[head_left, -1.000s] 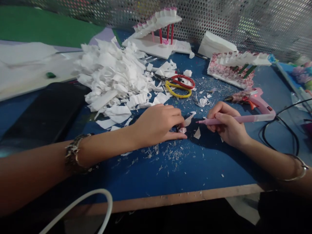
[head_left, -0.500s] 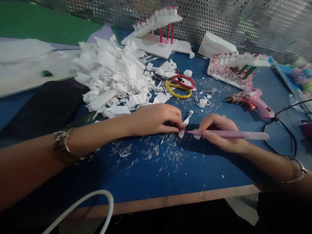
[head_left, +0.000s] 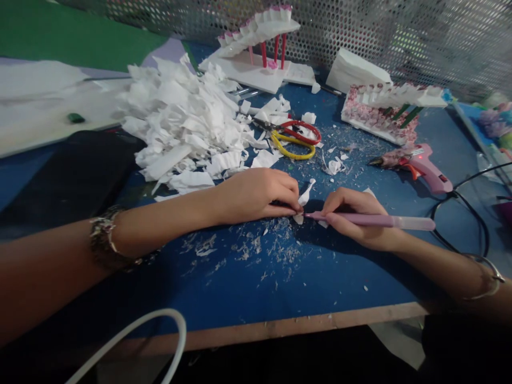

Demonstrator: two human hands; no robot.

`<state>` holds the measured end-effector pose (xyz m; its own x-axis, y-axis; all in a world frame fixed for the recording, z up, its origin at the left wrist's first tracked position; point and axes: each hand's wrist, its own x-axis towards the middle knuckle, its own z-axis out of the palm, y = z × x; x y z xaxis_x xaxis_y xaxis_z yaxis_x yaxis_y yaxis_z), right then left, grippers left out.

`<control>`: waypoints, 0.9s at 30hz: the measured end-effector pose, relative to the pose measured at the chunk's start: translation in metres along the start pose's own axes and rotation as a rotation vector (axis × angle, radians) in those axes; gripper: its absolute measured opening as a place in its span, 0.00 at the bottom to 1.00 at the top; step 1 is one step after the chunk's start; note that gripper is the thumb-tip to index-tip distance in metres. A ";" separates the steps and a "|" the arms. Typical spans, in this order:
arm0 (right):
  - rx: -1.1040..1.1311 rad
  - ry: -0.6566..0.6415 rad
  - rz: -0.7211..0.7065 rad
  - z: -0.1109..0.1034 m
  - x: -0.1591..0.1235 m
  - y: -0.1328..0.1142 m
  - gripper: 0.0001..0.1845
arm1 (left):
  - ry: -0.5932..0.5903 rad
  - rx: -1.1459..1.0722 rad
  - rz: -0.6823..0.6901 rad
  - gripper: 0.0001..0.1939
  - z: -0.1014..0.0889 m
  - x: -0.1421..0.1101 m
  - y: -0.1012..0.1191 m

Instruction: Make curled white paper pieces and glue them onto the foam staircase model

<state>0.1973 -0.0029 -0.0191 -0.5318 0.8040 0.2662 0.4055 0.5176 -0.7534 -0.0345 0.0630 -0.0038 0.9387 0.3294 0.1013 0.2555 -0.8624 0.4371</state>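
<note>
Over the blue table top, my left hand point(head_left: 272, 193) is closed, its fingertips pinching a small white paper piece point(head_left: 298, 218). A slim twisted white scrap point(head_left: 307, 193) stands just behind those fingertips. My right hand point(head_left: 356, 205) grips a pink felt-tip pen point(head_left: 372, 220) lying almost level, with its clear end pointing right. The pen's tip meets or nearly meets the paper piece by my left fingertips; exact contact is too small to tell. A white scrap lies partly under the right hand.
Torn white paper point(head_left: 188, 128) is heaped at back left, beside red-and-yellow-handled scissors point(head_left: 296, 140). A pink glue gun point(head_left: 428, 168) lies at right near a black cable point(head_left: 486, 229). Two white models, one on red posts point(head_left: 256, 32), stand behind. A dark phone-like slab point(head_left: 68, 176) lies left.
My right hand has moved slightly left, bringing the pen's tip closer to the paper piece. My left hand stays almost where it was, still pinching.
</note>
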 end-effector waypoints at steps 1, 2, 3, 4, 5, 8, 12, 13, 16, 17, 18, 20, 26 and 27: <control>0.001 0.008 0.001 0.000 0.000 0.000 0.04 | 0.002 -0.001 -0.001 0.13 0.000 0.000 0.000; 0.007 0.005 -0.012 0.000 0.000 -0.001 0.04 | 0.004 0.000 0.000 0.13 0.001 0.000 0.000; 0.016 -0.012 -0.037 0.000 0.000 -0.001 0.03 | 0.005 0.003 0.001 0.13 0.001 0.000 0.000; 0.022 -0.031 -0.066 0.000 0.000 -0.001 0.02 | 0.008 0.006 0.003 0.13 0.001 0.000 -0.001; 0.019 -0.048 -0.086 0.001 0.000 -0.001 0.02 | 0.009 0.010 0.003 0.13 0.001 0.000 -0.001; -0.034 -0.021 -0.048 0.002 0.000 0.001 0.01 | 0.013 0.015 -0.001 0.14 0.002 -0.001 0.000; -0.018 0.030 -0.024 0.002 -0.001 0.002 0.03 | 0.019 0.017 0.005 0.13 0.002 -0.002 0.001; -0.008 0.008 -0.048 0.003 -0.001 0.002 0.02 | 0.017 0.019 0.003 0.14 0.002 -0.001 0.001; -0.028 -0.023 -0.062 0.003 0.000 0.001 0.02 | 0.009 0.025 -0.006 0.14 0.001 -0.001 0.001; -0.041 -0.001 -0.039 0.003 0.000 0.001 0.03 | 0.004 0.025 -0.011 0.14 0.001 -0.001 0.002; -0.047 0.023 -0.017 0.002 0.000 0.000 0.04 | 0.001 0.025 -0.016 0.15 0.001 -0.001 0.002; -0.040 0.040 -0.008 0.002 0.000 0.000 0.05 | -0.001 0.024 -0.024 0.15 0.001 -0.001 0.002; -0.057 0.024 -0.003 0.002 0.000 -0.001 0.04 | 0.013 0.023 -0.027 0.14 0.003 -0.001 0.001; -0.069 0.047 0.014 0.002 0.000 -0.001 0.05 | 0.010 0.021 -0.030 0.14 0.003 -0.001 0.001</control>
<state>0.1960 -0.0039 -0.0197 -0.4907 0.8233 0.2853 0.4634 0.5238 -0.7147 -0.0350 0.0607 -0.0061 0.9282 0.3591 0.0971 0.2886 -0.8599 0.4211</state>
